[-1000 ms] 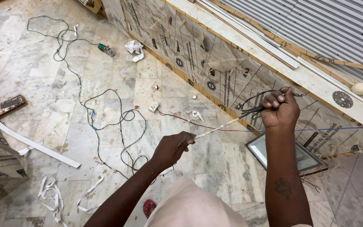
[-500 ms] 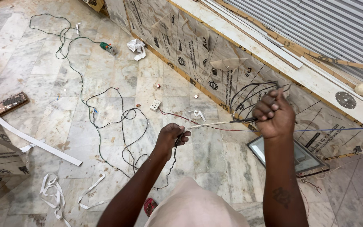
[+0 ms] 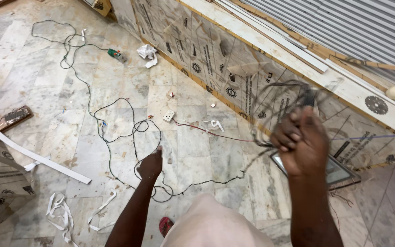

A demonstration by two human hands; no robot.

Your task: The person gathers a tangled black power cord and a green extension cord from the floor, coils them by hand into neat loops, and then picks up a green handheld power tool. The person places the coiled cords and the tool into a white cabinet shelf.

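My right hand [image 3: 300,144] is fisted on a blurred bundle of wire loops [image 3: 282,107]. My left hand [image 3: 151,165] grips the black wire [image 3: 115,137] trailing far-left across the floor [image 3: 46,82]. Risk: slack knots, or drags the white socket [image 3: 168,115].

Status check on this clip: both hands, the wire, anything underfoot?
Right hand raised, fist shut on blurred bundle of thin dark wire loops. Left hand low, grip unclear. Long black cable and white paper strips litter the marble floor.
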